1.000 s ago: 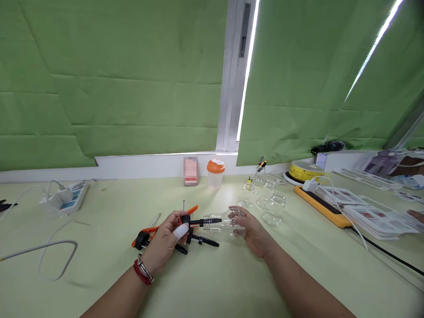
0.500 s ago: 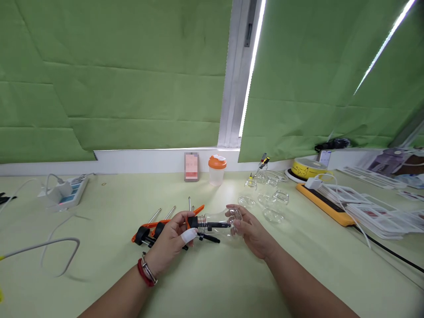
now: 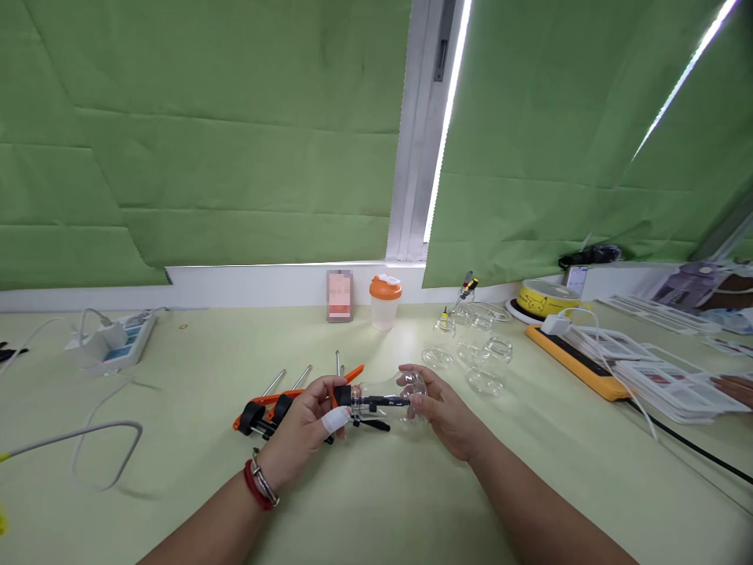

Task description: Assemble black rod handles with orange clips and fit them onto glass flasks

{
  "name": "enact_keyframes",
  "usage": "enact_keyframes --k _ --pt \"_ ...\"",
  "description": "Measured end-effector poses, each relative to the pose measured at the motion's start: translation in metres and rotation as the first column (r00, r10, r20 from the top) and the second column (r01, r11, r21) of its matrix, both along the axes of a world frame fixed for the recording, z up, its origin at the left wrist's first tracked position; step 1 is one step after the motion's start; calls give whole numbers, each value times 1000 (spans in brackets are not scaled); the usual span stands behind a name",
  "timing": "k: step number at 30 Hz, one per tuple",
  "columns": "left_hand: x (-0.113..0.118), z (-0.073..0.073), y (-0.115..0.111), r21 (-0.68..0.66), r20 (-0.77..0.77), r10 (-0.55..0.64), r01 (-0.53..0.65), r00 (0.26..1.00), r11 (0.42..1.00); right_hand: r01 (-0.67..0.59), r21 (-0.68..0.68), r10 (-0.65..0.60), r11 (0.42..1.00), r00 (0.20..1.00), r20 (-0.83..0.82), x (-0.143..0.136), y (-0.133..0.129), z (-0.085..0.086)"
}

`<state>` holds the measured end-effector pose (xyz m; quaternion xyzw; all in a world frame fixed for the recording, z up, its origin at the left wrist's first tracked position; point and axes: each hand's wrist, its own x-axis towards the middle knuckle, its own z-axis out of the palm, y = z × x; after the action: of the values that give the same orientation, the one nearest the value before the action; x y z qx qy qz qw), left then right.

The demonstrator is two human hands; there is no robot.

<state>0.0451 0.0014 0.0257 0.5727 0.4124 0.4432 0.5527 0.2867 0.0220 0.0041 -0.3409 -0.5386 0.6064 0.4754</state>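
My left hand, with white tape on the thumb, is closed around a black-and-orange cap piece. Its black stem reaches through the threaded neck into a clear bottle lying on its side. The rounded far end of this bottle is in the grip of my right hand. Beside and partly behind my left hand lie several more cap pieces with black round tops, orange levers and thin metal rods. Another black stem shows just below the bottle.
Several clear bottles stand to the right, screwdrivers behind them. An orange-lidded cup and a phone stand at the back. Right are an orange power strip, white trays and another person's hand; left, a white power strip.
The bottle and my right hand have shifted very slightly left, towards the cap piece. Another person's hand has come into view at the right edge, by the white trays.
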Motion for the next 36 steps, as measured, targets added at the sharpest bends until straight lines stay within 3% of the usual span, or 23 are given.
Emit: enact_keyframes --k 10,18,29,36 --pt "-3 -5 3 20 22 -22 22 1000 1000 -31 46 31 998 1000 6 2 2 -3" --pt "-6 -7 5 31 19 -25 25 1000 999 -137 47 137 989 991 10 8 2 -2" --pt "-7 -10 7 51 25 -25 23 999 998 -77 3 77 997 997 32 8 3 -1" --pt "-7 -10 8 43 26 -17 16 1000 999 -46 -63 50 997 997 59 8 7 -8"
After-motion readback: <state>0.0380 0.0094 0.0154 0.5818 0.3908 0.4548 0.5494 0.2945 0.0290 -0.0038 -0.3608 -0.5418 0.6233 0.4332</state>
